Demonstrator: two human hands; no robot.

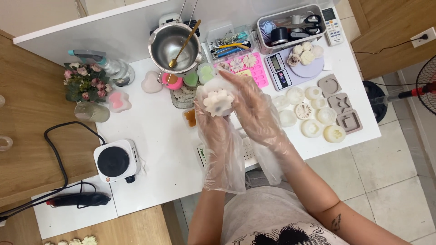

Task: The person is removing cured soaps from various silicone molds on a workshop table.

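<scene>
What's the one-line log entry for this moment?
left hand: gloved, holds white flower mould | right hand: gloved, on mould | above white table | steel pot behind

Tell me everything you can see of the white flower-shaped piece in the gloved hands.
The white flower piece is a small, pale cream, lobed block, waxy and matte by its look, with a dark spot low on its front. It is held above the white table, cupped in the left hand, while the right hand closes over it from the side. Both hands wear clear plastic gloves.
</scene>
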